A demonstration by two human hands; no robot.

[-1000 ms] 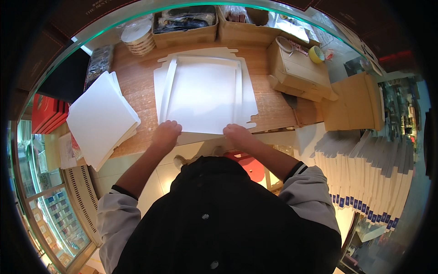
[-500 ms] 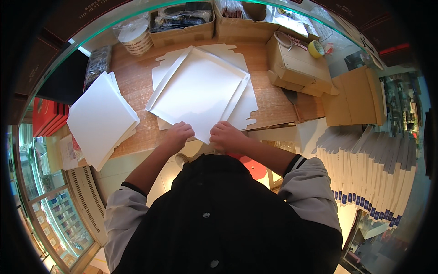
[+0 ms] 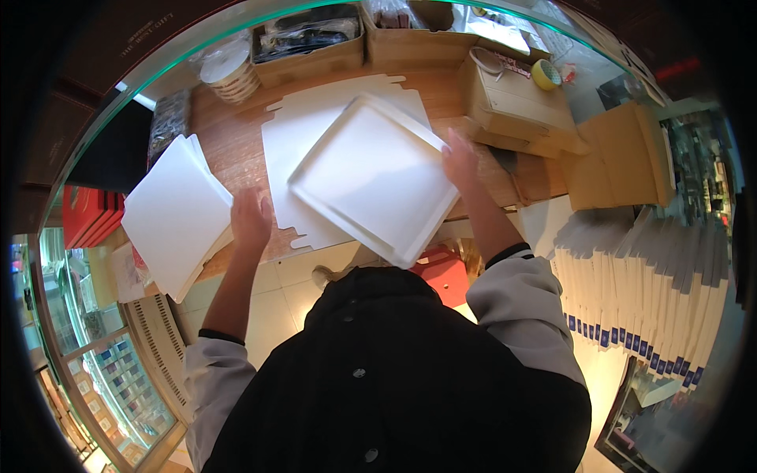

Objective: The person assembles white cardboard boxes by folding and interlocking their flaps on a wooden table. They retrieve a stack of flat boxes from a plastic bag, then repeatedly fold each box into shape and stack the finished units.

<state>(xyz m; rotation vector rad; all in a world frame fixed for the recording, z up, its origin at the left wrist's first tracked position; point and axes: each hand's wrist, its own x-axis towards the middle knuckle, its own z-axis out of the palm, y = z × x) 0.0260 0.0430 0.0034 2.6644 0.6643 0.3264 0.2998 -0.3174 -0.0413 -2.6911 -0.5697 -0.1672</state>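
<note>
Though askew — tray (image 3: 371, 173) against right grip (image 3: 460, 163)

Right hand (image 3: 460, 163) (blurry fingers (image 3: 453, 145) perhaps curled) farther forward than left hand (image 3: 251, 218).

"What colour is the tray (image 3: 371, 165)?"

"White, with soft grey shading inside. The sheet (image 3: 296, 122) and the stack (image 3: 175, 209) are plain white too."

"And the counter (image 3: 227, 130)?"

"Brown, streaked with wood grain. The carton (image 3: 524, 102) is tan."

"Anything brighter?"

"Red boxes (image 3: 82, 214), yellow tape (image 3: 537, 75), a green glass edge (image 3: 236, 30)."

"Any pattern at the right?"

"The boards (image 3: 631, 288) are whitish, with a row of dark blue squares (image 3: 605, 337)."

"The jacket (image 3: 394, 339)?"

"Black, with light grey sleeves (image 3: 516, 311), black cuffs (image 3: 505, 255) and silvery buttons (image 3: 359, 373)."
</note>
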